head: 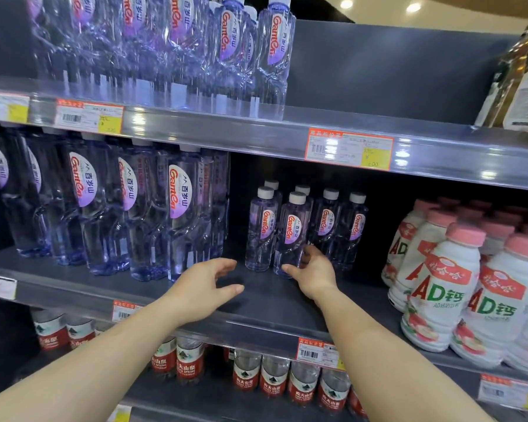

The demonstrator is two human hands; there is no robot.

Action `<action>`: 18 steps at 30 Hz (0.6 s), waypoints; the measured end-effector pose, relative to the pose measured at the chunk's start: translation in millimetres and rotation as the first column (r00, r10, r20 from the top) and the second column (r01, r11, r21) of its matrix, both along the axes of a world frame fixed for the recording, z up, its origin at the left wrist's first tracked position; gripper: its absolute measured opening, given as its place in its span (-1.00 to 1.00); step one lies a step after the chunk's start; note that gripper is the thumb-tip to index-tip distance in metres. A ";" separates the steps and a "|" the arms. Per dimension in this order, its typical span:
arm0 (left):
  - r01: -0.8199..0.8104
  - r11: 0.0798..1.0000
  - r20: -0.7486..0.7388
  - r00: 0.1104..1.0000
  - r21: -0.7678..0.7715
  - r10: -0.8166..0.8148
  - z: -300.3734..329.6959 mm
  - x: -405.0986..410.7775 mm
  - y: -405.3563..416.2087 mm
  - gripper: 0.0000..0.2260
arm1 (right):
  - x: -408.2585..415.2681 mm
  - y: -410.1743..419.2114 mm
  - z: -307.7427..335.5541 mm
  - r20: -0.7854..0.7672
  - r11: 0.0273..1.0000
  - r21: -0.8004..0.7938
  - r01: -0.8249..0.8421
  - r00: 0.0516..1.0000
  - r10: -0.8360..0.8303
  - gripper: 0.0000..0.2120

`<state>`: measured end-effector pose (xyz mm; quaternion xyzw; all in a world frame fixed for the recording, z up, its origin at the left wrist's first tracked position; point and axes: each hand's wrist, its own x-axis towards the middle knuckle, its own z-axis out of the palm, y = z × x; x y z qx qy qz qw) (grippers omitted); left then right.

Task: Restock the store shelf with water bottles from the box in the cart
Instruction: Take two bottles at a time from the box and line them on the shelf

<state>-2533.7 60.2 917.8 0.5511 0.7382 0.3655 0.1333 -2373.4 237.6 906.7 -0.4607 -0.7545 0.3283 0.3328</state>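
Two hands reach to mid-frame over the shelf [265,300]. Right hand [313,274] grips a small water bottle [290,236]; left hand [206,283] hovers spread, holding nothing.

White milk-drink bottles with pink caps [457,287] stood at the right of the middle tier, red-labelled bottles [275,380] lined the tier below, a yellowish oil bottle [521,83] sat upper right, and orange-edged price tags [349,149] fronted the rails.

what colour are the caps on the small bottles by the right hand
White, on the small bottles beside the right hand; the head view shows it clearly.
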 end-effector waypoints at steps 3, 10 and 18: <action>0.003 1.000 -0.008 1.000 -0.015 -0.003 0.2 0.5 1.5 -0.45 | -1.1 0.0 0.8 0.020 1.000 0.005 0.005 1.000 -0.006 -0.44; 0.001 0.999 -0.060 0.998 -0.054 -0.004 3.3 -1.3 1.3 -0.41 | 0.8 -17.0 11.0 0.068 0.999 -0.043 0.021 0.998 -0.018 -0.48; 0.002 0.997 -0.291 0.957 -0.078 -0.024 0.7 38.4 30.3 -0.42 | 46.7 -79.6 14.1 0.211 0.991 0.118 0.060 0.974 -0.084 -0.46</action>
